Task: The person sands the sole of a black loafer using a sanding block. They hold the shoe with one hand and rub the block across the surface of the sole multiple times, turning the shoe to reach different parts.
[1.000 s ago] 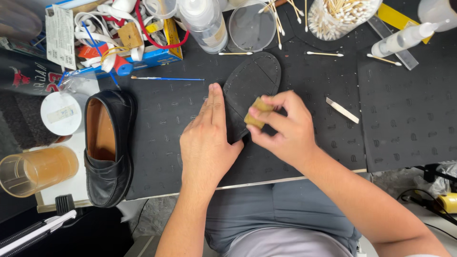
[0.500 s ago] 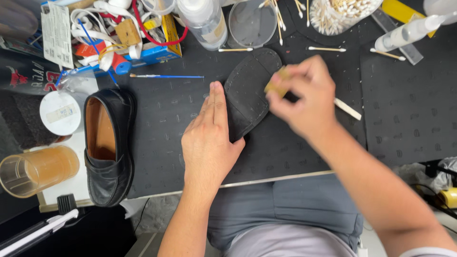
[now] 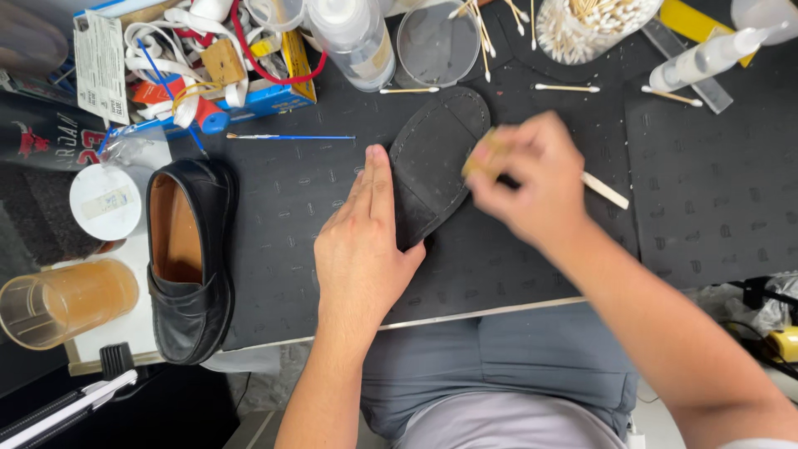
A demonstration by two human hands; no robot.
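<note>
A black shoe sole lies flat on the black mat in the middle of the view. My left hand rests flat on the mat, its fingers pressing the sole's left edge. My right hand is closed on a small tan block, which sits on the sole's upper right part; the hand is blurred by motion. A black loafer stands upright at the left, apart from both hands.
A cup of amber liquid and a white round lid sit at the far left. Along the back are a box of cluttered supplies, a clear bottle, a round clear dish, a jar of cotton swabs and loose swabs.
My right hand has moved with the tan block from the sole's middle up toward its far end and slightly back. My left hand has stayed on the sole's edge.
</note>
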